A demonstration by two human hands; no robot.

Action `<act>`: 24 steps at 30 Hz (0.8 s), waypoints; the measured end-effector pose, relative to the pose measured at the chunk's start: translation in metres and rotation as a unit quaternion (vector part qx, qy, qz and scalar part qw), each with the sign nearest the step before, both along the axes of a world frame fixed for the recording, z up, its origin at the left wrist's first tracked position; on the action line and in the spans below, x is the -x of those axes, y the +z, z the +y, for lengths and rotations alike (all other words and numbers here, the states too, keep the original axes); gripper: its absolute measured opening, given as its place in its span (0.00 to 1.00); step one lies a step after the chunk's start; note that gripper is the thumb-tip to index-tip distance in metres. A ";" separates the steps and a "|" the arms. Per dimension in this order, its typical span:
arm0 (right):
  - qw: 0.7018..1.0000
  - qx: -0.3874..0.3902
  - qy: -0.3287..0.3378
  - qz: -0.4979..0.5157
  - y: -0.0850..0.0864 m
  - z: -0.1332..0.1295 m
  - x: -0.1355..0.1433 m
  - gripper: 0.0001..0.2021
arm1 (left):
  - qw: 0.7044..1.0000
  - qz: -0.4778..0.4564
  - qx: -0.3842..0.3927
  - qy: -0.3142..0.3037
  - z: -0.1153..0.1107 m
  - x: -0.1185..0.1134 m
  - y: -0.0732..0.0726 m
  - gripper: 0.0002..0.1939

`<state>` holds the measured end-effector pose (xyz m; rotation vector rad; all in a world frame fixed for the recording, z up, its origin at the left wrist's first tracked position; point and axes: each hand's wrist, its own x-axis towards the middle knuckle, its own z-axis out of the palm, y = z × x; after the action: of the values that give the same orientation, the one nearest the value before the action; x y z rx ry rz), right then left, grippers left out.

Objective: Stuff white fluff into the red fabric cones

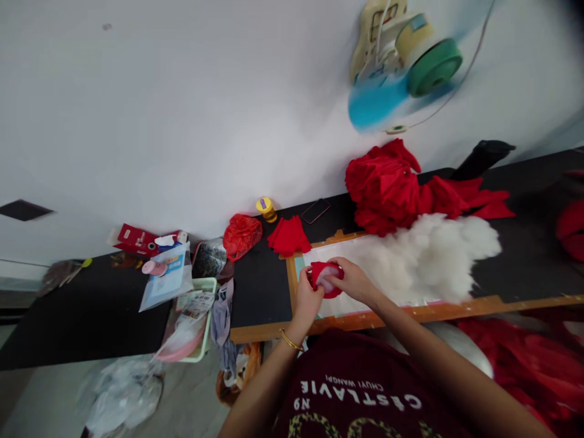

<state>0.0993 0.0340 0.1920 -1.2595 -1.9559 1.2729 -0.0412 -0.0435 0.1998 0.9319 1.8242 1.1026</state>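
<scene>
A small red fabric pouch point(335, 292) is held above the near edge of the table, with white stuffing point(326, 277) showing in its opening. My left hand point(309, 299) is closed on the pouch's left side. On the other side, my right hand point(356, 282) grips the rim, its thumb at the stuffing. A big heap of loose white fibre filling point(429, 258) lies just right of my hands, on a pale sheet. Behind it is a large pile of red fabric pieces point(383, 182). A smaller stack of red pieces point(289, 236) lies beyond my left hand.
A phone point(316, 211), a yellow-lidded jar point(266, 208) and a red plastic bag point(242, 236) sit along the wall. A wall fan point(433, 67) spins above. Left are a green basket point(207, 316) and a second black table point(91, 322). Red material point(515, 365) fills the lower right.
</scene>
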 end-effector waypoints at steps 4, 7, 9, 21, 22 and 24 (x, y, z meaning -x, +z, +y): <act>0.997 0.030 -0.048 0.044 -0.001 0.002 -0.006 0.10 | 0.989 -0.113 -0.083 0.046 -0.012 -0.004 0.003 0.29; 0.981 0.100 -0.068 0.152 -0.007 -0.002 -0.010 0.10 | 0.951 -0.282 -0.058 0.116 -0.016 0.007 0.002 0.29; 0.971 0.130 -0.058 0.192 -0.009 -0.006 -0.006 0.11 | 0.913 -0.395 -0.005 0.105 -0.012 0.013 0.004 0.31; 0.973 -0.223 0.032 0.048 0.009 -0.043 -0.016 0.11 | 0.869 -0.452 -0.119 0.164 0.017 -0.001 0.008 0.27; 0.972 -0.222 0.064 0.049 0.006 -0.045 -0.015 0.11 | 0.872 -0.450 -0.124 0.145 0.016 -0.004 0.012 0.26; 0.972 -0.212 0.089 0.051 0.000 -0.046 -0.010 0.12 | 0.883 -0.438 -0.126 0.113 0.013 -0.011 0.023 0.25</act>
<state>0.1097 -0.0122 0.1917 -0.8082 -2.1537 0.9062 -0.0301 -0.0309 0.2226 0.2407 1.0523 1.5981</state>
